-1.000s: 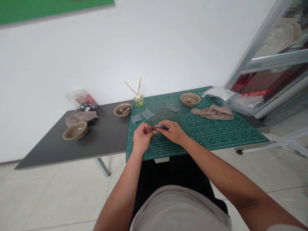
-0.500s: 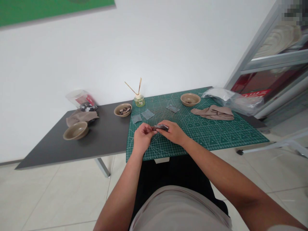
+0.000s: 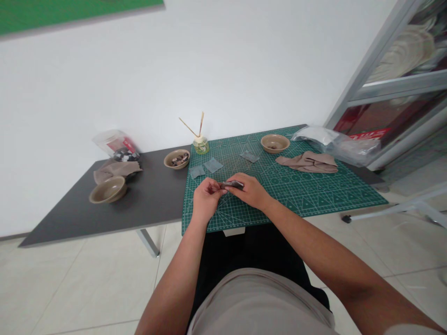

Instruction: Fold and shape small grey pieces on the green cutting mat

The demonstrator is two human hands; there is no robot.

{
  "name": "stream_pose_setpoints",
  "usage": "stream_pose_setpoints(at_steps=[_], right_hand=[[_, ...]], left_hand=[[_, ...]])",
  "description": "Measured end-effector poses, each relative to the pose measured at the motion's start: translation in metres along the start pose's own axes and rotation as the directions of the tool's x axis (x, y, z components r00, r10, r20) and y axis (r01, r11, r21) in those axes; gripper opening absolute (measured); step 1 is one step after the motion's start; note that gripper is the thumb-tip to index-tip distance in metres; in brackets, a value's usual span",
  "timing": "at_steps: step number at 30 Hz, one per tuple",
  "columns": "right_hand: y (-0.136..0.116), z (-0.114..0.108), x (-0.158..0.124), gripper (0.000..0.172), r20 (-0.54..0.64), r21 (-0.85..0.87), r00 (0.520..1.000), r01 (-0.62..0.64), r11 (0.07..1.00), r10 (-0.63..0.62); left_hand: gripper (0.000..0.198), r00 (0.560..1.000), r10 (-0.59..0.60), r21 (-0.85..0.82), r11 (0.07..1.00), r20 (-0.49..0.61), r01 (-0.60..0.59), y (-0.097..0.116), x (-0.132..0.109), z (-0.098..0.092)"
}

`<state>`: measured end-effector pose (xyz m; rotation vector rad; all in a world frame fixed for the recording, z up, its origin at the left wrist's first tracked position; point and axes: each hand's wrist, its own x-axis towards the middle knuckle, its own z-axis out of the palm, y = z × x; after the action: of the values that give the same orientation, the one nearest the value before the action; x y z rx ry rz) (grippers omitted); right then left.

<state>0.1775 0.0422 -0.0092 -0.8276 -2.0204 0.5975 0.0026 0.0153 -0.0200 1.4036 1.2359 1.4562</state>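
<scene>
Above the front part of the green cutting mat (image 3: 300, 195), my two hands meet around a small plastic bag (image 3: 236, 184) that looks dark inside. My left hand (image 3: 205, 199) pinches its left end between thumb and fingers. The right end is gripped by my right hand (image 3: 254, 191), thumb below and fingers over it. Fingers cover much of the bag, so its contents cannot be made out. Just beyond my hands lie flat small clear bags, one at the left (image 3: 197, 171), one beside it (image 3: 213, 164) and another farther right (image 3: 249, 156).
A bowl of dark and light pieces (image 3: 177, 159) stands left of the mat; another bowl (image 3: 275, 144) sits on its back right. Farther left are a third bowl (image 3: 108, 190), a cloth and a clear container (image 3: 117, 145). A reed diffuser (image 3: 201, 144), brown cloth (image 3: 309, 163) and plastic packaging (image 3: 335, 142) lie around.
The view has shifted very slightly. Both hands stay in nearly the same place, still holding the small plastic bag, which appears tilted a little differently.
</scene>
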Motion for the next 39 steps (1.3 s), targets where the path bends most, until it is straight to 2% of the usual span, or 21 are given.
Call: stream_pose_setpoints(at_steps=[4,10,15,17,19,22,24,30,31,33,35,39], right_hand=[[0.000,-0.001,0.001,0.008,-0.002,-0.010,1.000,0.028,1.000,-0.028],[0.000,0.001,-0.001,0.008,-0.058,-0.014,0.998,0.013,1.000,-0.014],[0.005,0.002,0.003,0.016,-0.211,0.056,0.963,-0.161,0.985,0.169],[0.009,0.003,0.006,0.023,-0.242,0.076,0.942,-0.221,0.972,0.233],[0.013,0.006,0.009,0.029,-0.232,0.081,0.931,-0.271,0.959,0.282],[0.018,0.013,0.014,0.038,-0.182,0.051,0.930,-0.314,0.948,0.318],[0.020,0.017,0.016,0.047,-0.180,0.010,0.937,-0.302,0.953,0.299],[0.011,0.009,0.011,0.061,-0.335,-0.228,0.937,-0.185,0.956,0.101],[0.008,0.006,0.010,0.058,-0.309,-0.222,0.949,-0.138,0.965,0.065],[0.004,0.003,0.007,0.049,-0.161,-0.156,0.987,0.003,0.988,-0.028],[0.001,0.003,0.005,0.039,-0.035,-0.080,0.994,0.098,0.992,-0.101],[-0.002,0.006,0.004,0.020,0.014,-0.029,0.998,0.064,0.998,-0.064]], left_hand=[[0.025,1.000,-0.011,0.000,1.000,-0.004,0.011,0.000,-0.001,0.001],[0.018,0.997,0.013,0.031,0.999,-0.080,-0.010,0.001,-0.001,0.001],[0.017,0.963,0.039,0.008,0.999,-0.267,-0.038,0.000,0.001,-0.001],[0.019,0.943,0.035,-0.025,0.999,-0.332,-0.045,-0.001,0.002,-0.001],[0.020,0.936,0.021,-0.063,0.997,-0.352,-0.046,-0.003,0.003,0.000],[0.020,0.948,0.007,-0.106,0.993,-0.319,-0.043,-0.004,0.004,0.000],[0.020,0.956,0.005,-0.105,0.994,-0.295,-0.038,-0.003,0.004,0.000],[0.020,0.976,-0.014,0.032,0.999,-0.217,0.021,0.005,0.001,0.001],[0.019,0.980,-0.017,0.079,0.996,-0.199,0.033,0.007,0.000,0.001],[0.018,0.986,-0.008,0.144,0.989,-0.164,0.032,0.011,-0.001,0.002],[0.019,0.993,0.000,0.162,0.987,-0.121,0.020,0.013,-0.001,0.003],[0.021,0.999,-0.001,0.168,0.986,-0.051,0.010,0.015,-0.001,0.002]])
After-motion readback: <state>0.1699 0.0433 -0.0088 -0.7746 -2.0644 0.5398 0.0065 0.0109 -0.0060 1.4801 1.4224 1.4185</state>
